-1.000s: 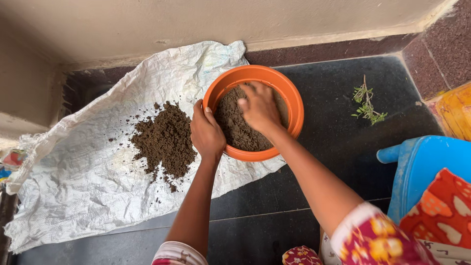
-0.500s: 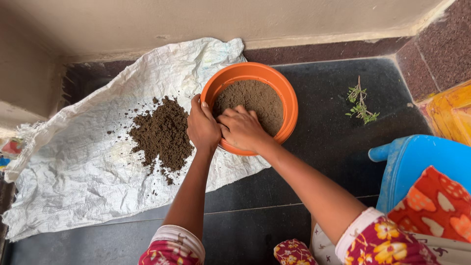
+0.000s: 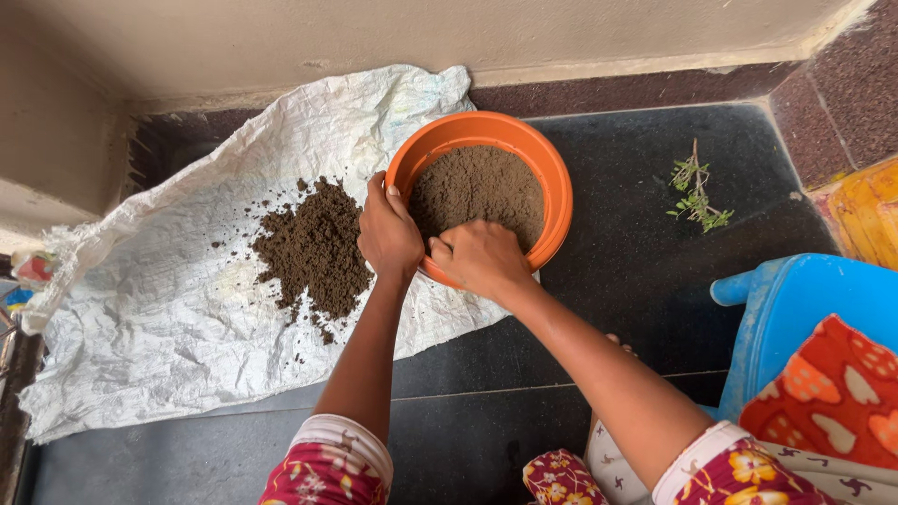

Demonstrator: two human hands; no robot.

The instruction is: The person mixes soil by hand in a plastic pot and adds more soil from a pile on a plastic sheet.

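Note:
An orange round pot [image 3: 550,168] filled with brown soil [image 3: 482,187] stands on the dark floor, half on a crumpled white sheet [image 3: 168,309]. My left hand [image 3: 388,234] grips the pot's left rim. My right hand [image 3: 479,257] rests on the soil at the pot's near edge, fingers curled into it. A heap of darker soil [image 3: 313,248] lies on the sheet just left of my left hand.
A small green plant cutting [image 3: 694,192] lies on the floor right of the pot. A blue plastic stool [image 3: 795,309] with a red patterned cloth [image 3: 832,397] stands at the right. The wall runs along the top, and a yellow object [image 3: 870,210] sits at the far right edge.
My right hand has drawn back from the far middle of the soil to the pot's near edge. The left hand has stayed on the rim.

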